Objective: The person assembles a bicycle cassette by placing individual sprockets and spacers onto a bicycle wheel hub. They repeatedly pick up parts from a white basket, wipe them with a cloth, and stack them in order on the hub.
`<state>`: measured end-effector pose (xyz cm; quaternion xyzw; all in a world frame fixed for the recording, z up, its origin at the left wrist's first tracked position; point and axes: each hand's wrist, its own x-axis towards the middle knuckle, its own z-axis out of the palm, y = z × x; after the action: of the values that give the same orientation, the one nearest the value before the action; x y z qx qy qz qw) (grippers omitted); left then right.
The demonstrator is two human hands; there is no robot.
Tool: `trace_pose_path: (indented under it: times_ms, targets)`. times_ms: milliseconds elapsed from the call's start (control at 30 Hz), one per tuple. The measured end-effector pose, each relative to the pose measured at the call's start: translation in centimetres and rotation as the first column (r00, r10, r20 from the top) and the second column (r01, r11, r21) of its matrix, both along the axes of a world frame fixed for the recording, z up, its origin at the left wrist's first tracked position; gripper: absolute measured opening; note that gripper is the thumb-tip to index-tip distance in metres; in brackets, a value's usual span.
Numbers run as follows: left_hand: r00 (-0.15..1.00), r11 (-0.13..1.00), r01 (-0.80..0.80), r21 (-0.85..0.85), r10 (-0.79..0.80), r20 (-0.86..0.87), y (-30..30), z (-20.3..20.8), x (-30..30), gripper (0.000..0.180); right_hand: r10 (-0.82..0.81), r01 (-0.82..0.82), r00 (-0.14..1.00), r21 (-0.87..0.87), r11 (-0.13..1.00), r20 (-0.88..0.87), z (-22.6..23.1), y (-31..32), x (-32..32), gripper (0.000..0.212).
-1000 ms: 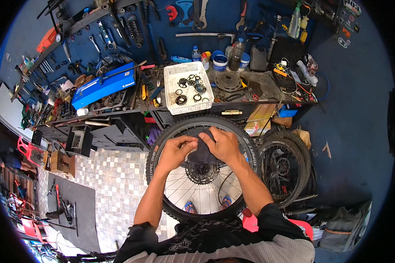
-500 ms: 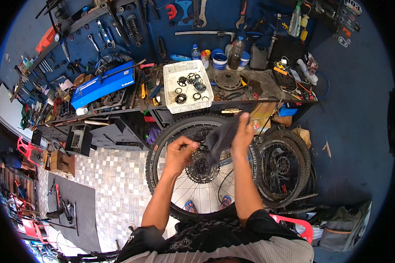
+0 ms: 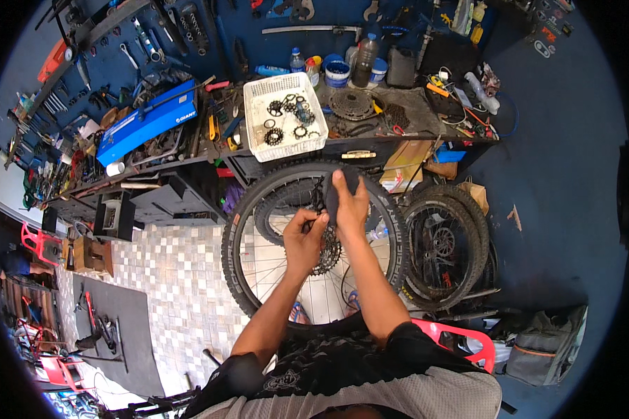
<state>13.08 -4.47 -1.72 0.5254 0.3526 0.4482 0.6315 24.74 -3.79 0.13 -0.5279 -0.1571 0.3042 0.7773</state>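
Observation:
A bicycle wheel [image 3: 228, 262] with a knobby tyre stands in front of me, its black cassette [image 3: 330, 260] partly behind my hands. In my right hand [image 3: 353, 207] is a dark cloth [image 3: 333, 197], closed between thumb and fingers. My left hand [image 3: 305, 241] is right beside it, fingertips pinched together at the cloth's lower end, above the cassette. What the left fingers grip is too small to make out. Dark bicycle parts show just behind the fingertips, mostly covered.
Beyond the wheel runs a cluttered workbench with a white basket [image 3: 284, 149] of sprockets, a large cassette [image 3: 351, 105] and a blue box [image 3: 147, 124]. More wheels [image 3: 442, 244] lean at the right. A red chair [image 3: 461, 336] stands close on my right.
My right hand has moved left and turned, bringing the cloth toward my left hand. My left hand has shifted slightly right, so both now meet above the cassette. The view has shifted somewhat.

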Motion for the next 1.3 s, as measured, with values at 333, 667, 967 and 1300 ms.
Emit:
trace_pose_path:
  times_ms: [333,667,967,1300]
  targets:
    - [0.929,0.939,0.324,0.111,-0.294,-0.226,5.6,3.3,-3.2,0.019,0.179,-0.108,0.745,-0.15,0.983,0.642,2.3,-1.1,2.4,0.042]
    - [0.922,0.927,0.308,-0.212,-0.346,-0.171,3.5,-0.1,-5.1,0.015,-0.012,0.101,0.895,-0.174,0.98,0.447,-4.9,-2.4,7.3,0.052]
    - [0.925,0.913,0.298,-0.277,-0.348,-0.15,4.4,0.3,-7.7,0.018,-0.181,0.181,0.983,-0.006,0.983,0.016,-3.0,-6.9,14.5,0.059]
    - [0.956,0.938,0.265,-0.224,-0.286,-0.064,4.2,3.2,-8.0,0.019,0.538,-0.394,0.766,-0.404,0.825,0.352,-2.3,-11.1,10.4,0.023]
